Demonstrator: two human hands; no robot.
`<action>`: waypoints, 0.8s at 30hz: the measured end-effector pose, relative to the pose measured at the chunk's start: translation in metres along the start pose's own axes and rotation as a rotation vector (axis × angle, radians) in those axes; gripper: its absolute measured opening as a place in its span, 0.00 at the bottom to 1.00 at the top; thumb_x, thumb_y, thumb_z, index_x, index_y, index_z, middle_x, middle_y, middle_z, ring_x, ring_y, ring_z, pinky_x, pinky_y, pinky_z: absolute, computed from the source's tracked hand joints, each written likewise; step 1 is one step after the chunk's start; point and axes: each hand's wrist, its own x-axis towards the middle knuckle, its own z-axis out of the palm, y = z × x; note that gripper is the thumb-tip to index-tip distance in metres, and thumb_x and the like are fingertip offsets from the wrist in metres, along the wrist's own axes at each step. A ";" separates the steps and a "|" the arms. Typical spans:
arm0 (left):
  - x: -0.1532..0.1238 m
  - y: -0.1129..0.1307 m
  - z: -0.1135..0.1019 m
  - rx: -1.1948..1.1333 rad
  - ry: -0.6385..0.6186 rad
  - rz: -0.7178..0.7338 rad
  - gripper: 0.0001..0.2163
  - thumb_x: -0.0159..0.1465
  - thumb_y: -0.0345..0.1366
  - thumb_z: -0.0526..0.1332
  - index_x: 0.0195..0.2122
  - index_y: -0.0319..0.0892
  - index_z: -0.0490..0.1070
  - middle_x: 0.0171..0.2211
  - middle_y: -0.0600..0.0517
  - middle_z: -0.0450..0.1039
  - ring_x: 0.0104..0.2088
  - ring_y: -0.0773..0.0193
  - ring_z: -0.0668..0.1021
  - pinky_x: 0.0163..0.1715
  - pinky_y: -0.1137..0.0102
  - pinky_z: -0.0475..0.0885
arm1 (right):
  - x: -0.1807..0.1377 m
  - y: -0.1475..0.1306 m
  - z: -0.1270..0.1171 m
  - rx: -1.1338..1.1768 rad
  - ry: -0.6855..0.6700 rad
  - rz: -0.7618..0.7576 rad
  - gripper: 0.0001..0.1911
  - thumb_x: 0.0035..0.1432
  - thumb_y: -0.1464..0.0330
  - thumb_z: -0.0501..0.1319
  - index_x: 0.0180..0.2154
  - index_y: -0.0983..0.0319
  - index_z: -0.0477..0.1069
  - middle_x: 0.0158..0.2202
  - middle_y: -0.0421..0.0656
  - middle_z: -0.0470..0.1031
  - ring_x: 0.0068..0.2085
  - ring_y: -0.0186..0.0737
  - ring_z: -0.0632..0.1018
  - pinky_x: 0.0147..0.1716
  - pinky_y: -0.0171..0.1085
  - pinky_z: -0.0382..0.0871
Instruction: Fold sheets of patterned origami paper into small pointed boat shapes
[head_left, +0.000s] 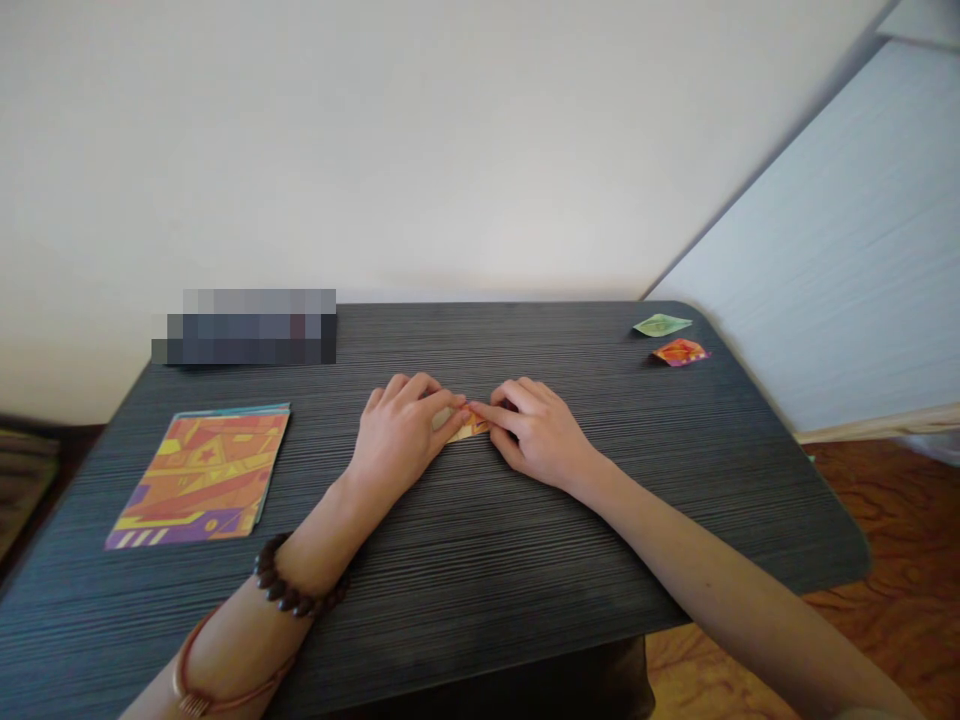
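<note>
A small folded orange paper piece [470,428] lies on the dark striped table [480,560] near its middle. My left hand [401,430] rests on its left part with curled fingers pressing it down. My right hand [534,430] meets it from the right, the index finger pinched onto the paper's edge. Most of the paper is hidden under the fingers. A bead bracelet and a red cord sit on my left wrist.
A stack of patterned orange and purple paper sheets [202,475] lies at the left. A folded green piece [661,324] and a folded orange-pink piece [680,352] lie at the far right corner. A blurred dark object [247,328] sits at the back left. A pale board [840,260] leans at the right.
</note>
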 end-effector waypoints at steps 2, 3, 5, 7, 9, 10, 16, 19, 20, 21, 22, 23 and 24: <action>0.000 0.001 -0.001 0.023 0.007 -0.008 0.15 0.63 0.48 0.54 0.40 0.48 0.76 0.36 0.49 0.72 0.38 0.57 0.70 0.35 0.63 0.64 | 0.001 -0.001 -0.001 -0.042 -0.008 -0.017 0.15 0.61 0.69 0.53 0.47 0.59 0.72 0.36 0.45 0.69 0.39 0.42 0.66 0.37 0.41 0.59; -0.001 0.001 -0.001 0.033 0.009 -0.015 0.15 0.63 0.49 0.54 0.40 0.49 0.76 0.36 0.49 0.72 0.38 0.56 0.70 0.35 0.63 0.64 | 0.002 -0.001 -0.002 -0.061 -0.009 -0.025 0.14 0.61 0.69 0.54 0.46 0.59 0.73 0.35 0.45 0.69 0.39 0.42 0.66 0.37 0.41 0.59; -0.001 0.002 -0.002 0.048 0.004 -0.030 0.15 0.64 0.50 0.53 0.39 0.49 0.76 0.35 0.49 0.72 0.38 0.56 0.70 0.35 0.62 0.63 | 0.002 -0.001 -0.004 -0.085 -0.007 -0.039 0.14 0.60 0.69 0.54 0.45 0.59 0.74 0.35 0.45 0.70 0.39 0.42 0.66 0.37 0.42 0.58; -0.002 0.003 -0.002 0.050 -0.002 -0.041 0.15 0.64 0.50 0.53 0.39 0.50 0.76 0.36 0.50 0.71 0.38 0.55 0.70 0.35 0.62 0.63 | 0.000 -0.001 -0.005 -0.091 -0.002 -0.042 0.14 0.60 0.70 0.54 0.43 0.59 0.74 0.34 0.44 0.71 0.38 0.41 0.66 0.37 0.41 0.59; -0.002 0.002 -0.002 0.044 -0.006 -0.040 0.14 0.64 0.49 0.53 0.39 0.50 0.76 0.36 0.50 0.71 0.38 0.55 0.70 0.35 0.62 0.63 | -0.002 0.001 -0.006 -0.078 0.000 -0.030 0.14 0.60 0.70 0.53 0.43 0.59 0.75 0.34 0.44 0.71 0.37 0.41 0.67 0.37 0.41 0.59; -0.002 0.001 -0.001 0.039 -0.005 -0.038 0.14 0.63 0.49 0.54 0.39 0.50 0.76 0.36 0.50 0.71 0.38 0.56 0.70 0.35 0.62 0.63 | -0.003 0.002 -0.006 -0.061 0.003 -0.019 0.14 0.60 0.70 0.53 0.42 0.59 0.75 0.34 0.44 0.71 0.37 0.40 0.67 0.38 0.41 0.60; -0.001 -0.001 0.001 -0.039 0.022 0.023 0.12 0.64 0.45 0.55 0.42 0.48 0.74 0.43 0.48 0.69 0.43 0.54 0.68 0.40 0.60 0.63 | -0.003 0.004 -0.004 0.165 0.061 0.156 0.10 0.59 0.68 0.55 0.40 0.61 0.74 0.37 0.43 0.72 0.38 0.38 0.71 0.41 0.40 0.64; -0.001 0.001 0.002 -0.083 0.019 0.042 0.12 0.64 0.43 0.55 0.45 0.48 0.72 0.45 0.48 0.69 0.46 0.54 0.67 0.42 0.59 0.62 | 0.001 0.003 0.000 0.202 0.073 0.213 0.12 0.60 0.62 0.57 0.41 0.61 0.73 0.38 0.44 0.72 0.41 0.40 0.71 0.42 0.41 0.63; -0.001 0.002 0.003 -0.098 0.011 0.039 0.12 0.64 0.43 0.55 0.44 0.47 0.72 0.45 0.48 0.69 0.46 0.54 0.67 0.43 0.59 0.61 | 0.002 0.003 0.001 0.215 0.066 0.213 0.11 0.60 0.62 0.57 0.40 0.61 0.73 0.38 0.43 0.72 0.40 0.40 0.71 0.42 0.41 0.63; -0.001 0.002 0.004 -0.118 0.002 0.031 0.12 0.64 0.43 0.55 0.43 0.47 0.72 0.44 0.48 0.70 0.45 0.54 0.67 0.43 0.60 0.61 | 0.003 0.003 0.002 0.232 0.056 0.210 0.10 0.60 0.63 0.57 0.39 0.60 0.73 0.38 0.43 0.72 0.40 0.39 0.71 0.41 0.40 0.63; 0.000 0.002 0.004 -0.141 -0.006 0.016 0.11 0.64 0.44 0.55 0.42 0.46 0.72 0.43 0.49 0.70 0.45 0.55 0.67 0.43 0.60 0.61 | 0.004 0.003 0.004 0.252 0.047 0.208 0.09 0.60 0.64 0.57 0.38 0.60 0.73 0.37 0.42 0.72 0.39 0.39 0.71 0.41 0.40 0.63; 0.000 0.002 0.005 -0.167 -0.017 0.000 0.11 0.64 0.44 0.56 0.41 0.46 0.72 0.43 0.49 0.70 0.45 0.55 0.67 0.43 0.60 0.61 | 0.005 0.003 0.004 0.272 0.041 0.208 0.07 0.60 0.65 0.58 0.37 0.60 0.73 0.36 0.42 0.72 0.39 0.38 0.71 0.40 0.39 0.62; 0.001 0.002 0.006 -0.195 -0.028 -0.018 0.11 0.63 0.44 0.57 0.39 0.45 0.72 0.43 0.50 0.70 0.45 0.56 0.68 0.43 0.60 0.61 | 0.005 0.003 0.005 0.288 0.041 0.213 0.06 0.60 0.66 0.58 0.36 0.60 0.73 0.36 0.42 0.72 0.38 0.38 0.71 0.40 0.39 0.62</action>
